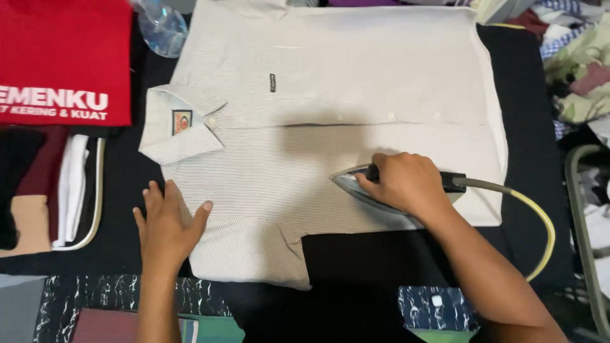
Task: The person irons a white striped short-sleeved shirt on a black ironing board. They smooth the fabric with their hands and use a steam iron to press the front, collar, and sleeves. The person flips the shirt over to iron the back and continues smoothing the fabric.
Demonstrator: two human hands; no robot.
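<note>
Black-covered worktop (534, 95), laundry heaped at 3 o'clock. At 10 o'clock: red folded cloth (63, 57) above a stack of folded garments (57, 190); a clear plastic bottle (162, 25) sits at 11. Pale striped shirt (330, 82) lies flat at centre, collar toward 9 o'clock. Left hand (166, 222), fingers spread, presses flat on the shirt's edge at 7 o'clock, probably to keep the fabric taut. Right hand (406, 184) is wrapped closed around the handle of the iron (362, 184), soleplate on the shirt at 4 o'clock, cord trailing right.
</note>
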